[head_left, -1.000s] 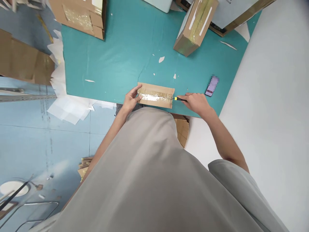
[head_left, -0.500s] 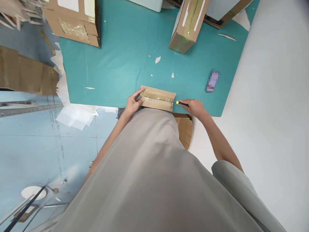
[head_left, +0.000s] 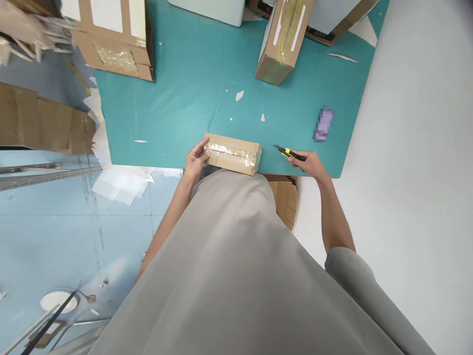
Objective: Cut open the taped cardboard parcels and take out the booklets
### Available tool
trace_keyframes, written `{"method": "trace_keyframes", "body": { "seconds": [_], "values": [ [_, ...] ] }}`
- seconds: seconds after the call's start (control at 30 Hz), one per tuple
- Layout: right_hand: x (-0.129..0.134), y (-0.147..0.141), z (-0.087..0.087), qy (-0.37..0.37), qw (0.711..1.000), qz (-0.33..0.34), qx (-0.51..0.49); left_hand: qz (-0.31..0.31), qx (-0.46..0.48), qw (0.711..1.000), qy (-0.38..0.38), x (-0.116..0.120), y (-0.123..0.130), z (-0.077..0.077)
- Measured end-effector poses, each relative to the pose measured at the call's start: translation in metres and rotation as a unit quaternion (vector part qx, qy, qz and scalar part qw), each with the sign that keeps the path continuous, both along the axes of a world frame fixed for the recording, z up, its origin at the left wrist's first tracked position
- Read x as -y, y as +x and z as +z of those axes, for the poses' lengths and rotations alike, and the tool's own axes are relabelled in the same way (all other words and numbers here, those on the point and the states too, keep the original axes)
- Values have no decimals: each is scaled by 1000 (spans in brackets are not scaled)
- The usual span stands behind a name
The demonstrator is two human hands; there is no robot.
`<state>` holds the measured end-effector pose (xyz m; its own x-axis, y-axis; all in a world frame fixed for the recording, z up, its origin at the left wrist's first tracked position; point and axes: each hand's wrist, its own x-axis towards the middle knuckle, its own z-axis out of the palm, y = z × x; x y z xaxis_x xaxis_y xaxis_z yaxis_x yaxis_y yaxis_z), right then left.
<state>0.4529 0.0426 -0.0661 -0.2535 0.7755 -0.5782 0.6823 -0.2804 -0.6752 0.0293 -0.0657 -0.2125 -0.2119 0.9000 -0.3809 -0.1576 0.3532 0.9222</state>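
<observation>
A grey shirt point(head_left: 236, 256) fills the foreground, its front reaching the near edge of a green-covered table point(head_left: 177, 113). Just beyond the shirt, a small cardboard box point(head_left: 233, 157) lies on the table at that near edge, its long side running left to right, with shiny tape along the top and a thin line lengthwise through the tape. The left hand point(head_left: 194, 160) grips the box's left end, its fingers pinching the box there with the thumb over the top. Well to the right of the box, the right hand point(head_left: 309, 161) has its fingers wrapped around the handle of a black and yellow cutter point(head_left: 289, 153); the blade points left, towards the box, and is apart from it. Farther in on the right lies a purplish object point(head_left: 323, 124), blurred by pixels. Pale scraps point(head_left: 240, 95) are scattered over the table's middle, beyond the small box. Towards the far side stand a narrow taped carton point(head_left: 284, 44), right of centre, and a larger carton point(head_left: 118, 56) at the left with white panels on it. Between these two, a white container point(head_left: 210, 10) is cut off by the upper border.
</observation>
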Motion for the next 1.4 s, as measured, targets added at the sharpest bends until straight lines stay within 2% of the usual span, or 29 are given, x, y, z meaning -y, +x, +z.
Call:
{"method": "trace_keyframes", "body": {
  "seconds": [0.1,0.2,0.3,0.37,0.5,0.67,0.77,0.83,0.87,0.93,1.0,1.07,1.13,1.23,1.33,1.4],
  "values": [
    [12,-37,-35,-36,990,-125,-62,19,-35,999,-2,7,-19,-6],
    [28,-93,-67,-87,976,-158,-120,30,-66,997,-14,11,-34,-3],
    [34,-127,-77,-62,970,-182,-147,40,-95,994,-31,12,-40,3],
    [27,-131,-73,-30,970,-191,-146,31,-108,993,-38,10,-37,6],
    [-4,-116,-68,35,977,-171,-121,2,-136,990,-40,-3,-24,11],
    [-32,-117,-93,39,978,-188,-80,-30,-206,978,-13,-16,-13,29],
    [-32,-127,-109,43,981,-184,-50,-24,-280,959,35,-26,-2,46],
    [-26,-131,-111,52,982,-178,-30,-36,-319,943,86,-37,12,57],
    [-23,-131,-110,55,982,-180,-22,-60,-326,936,115,-45,22,63],
    [-15,-127,-102,56,980,-192,-16,-145,-313,923,170,-61,44,70],
    [-7,-119,-87,54,979,-198,-13,-252,-280,903,208,-75,67,73],
    [5,-110,-68,57,980,-191,8,-327,-250,884,222,-85,83,71],
    [19,-103,-47,59,984,-163,38,-351,-234,879,222,-88,91,67],
    [41,-99,-20,77,992,-74,72,-346,-228,884,219,-85,92,62],
    [55,-103,-4,110,986,21,123,-346,-236,882,217,-82,89,60],
    [58,-109,0,113,978,51,165,-348,-239,881,213,-82,89,61]
  ]
}}
